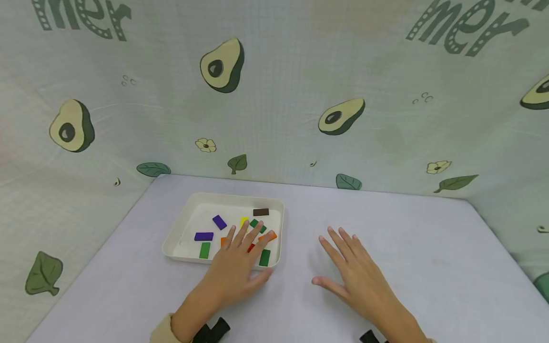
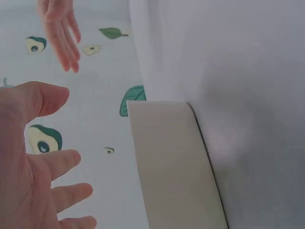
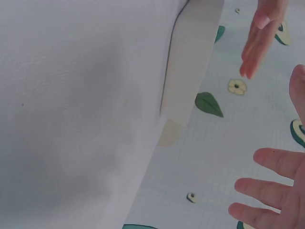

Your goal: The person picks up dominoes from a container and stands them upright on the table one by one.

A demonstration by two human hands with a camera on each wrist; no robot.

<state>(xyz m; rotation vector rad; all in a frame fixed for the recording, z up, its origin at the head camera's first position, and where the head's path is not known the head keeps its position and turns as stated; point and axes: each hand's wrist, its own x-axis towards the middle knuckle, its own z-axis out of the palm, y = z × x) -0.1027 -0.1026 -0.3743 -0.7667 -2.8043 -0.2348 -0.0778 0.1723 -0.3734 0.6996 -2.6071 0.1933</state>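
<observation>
A shallow white tray [image 1: 180,240] on the left of the table holds several small coloured blocks, among them a purple block [image 1: 203,236], a green block [image 1: 205,250] and a brown block [image 1: 260,212]. Over the tray's near right part, the left hand [image 1: 238,269] spreads its fingers and hides some of the blocks. Nothing is in its grasp. To the right of the tray, the right hand [image 1: 358,276] hovers above the table with fingers extended and holding nothing. Both wrist views show the tray's outer wall [image 2: 174,162] with the hands raised above table level.
The white table [image 1: 407,247] stretches to the right of the tray. Behind it hangs a pale cloth [image 1: 274,95] printed with avocados, leaves and flowers, which also runs down the left side. Black straps [image 1: 212,331] sit at the wrists.
</observation>
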